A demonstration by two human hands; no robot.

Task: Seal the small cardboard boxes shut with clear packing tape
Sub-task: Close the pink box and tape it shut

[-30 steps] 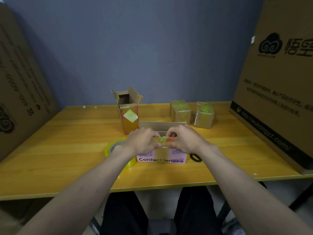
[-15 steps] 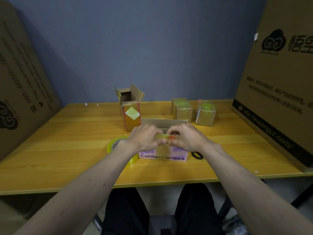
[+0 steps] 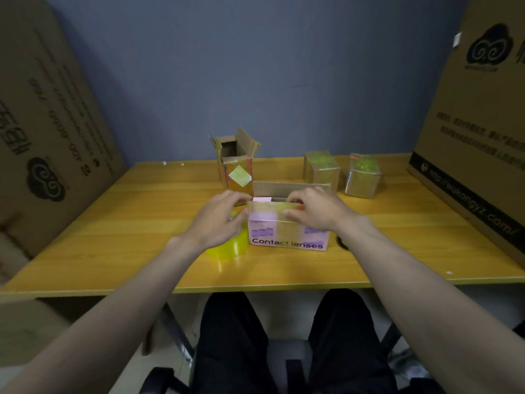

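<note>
Both hands have parted since the earlier frames: then they met at the middle of the strip, now they sit at opposite ends of the near flap. Left hand (image 3: pixel 218 218) rests at the box's 9 o'clock corner, fingers curled over the flap end; whether it pinches the flap cannot be told. Right hand (image 3: pixel 315 210) grasps the flap's edge toward 3 o'clock, thumb on the front face and fingers over the top. Contact-lens box (image 3: pixel 288 231) stands at the centre of the surface (image 3: pixel 127 223), its far flap upright and the top not yet closed. A strip of tape (image 3: pixel 272 207) now lies along the near flap.

Tape roll (image 3: pixel 227 248) lies just beside the box at 8 o'clock, partly under the left wrist. Open box (image 3: pixel 237 166) stands at 11 o'clock, unsealed. Two taped boxes (image 3: pixel 321 169) sit at 1 o'clock, side by side.

Judgement: smoothing of the strip appears under way; this box remains unsealed, and the open one awaits its turn.
</note>
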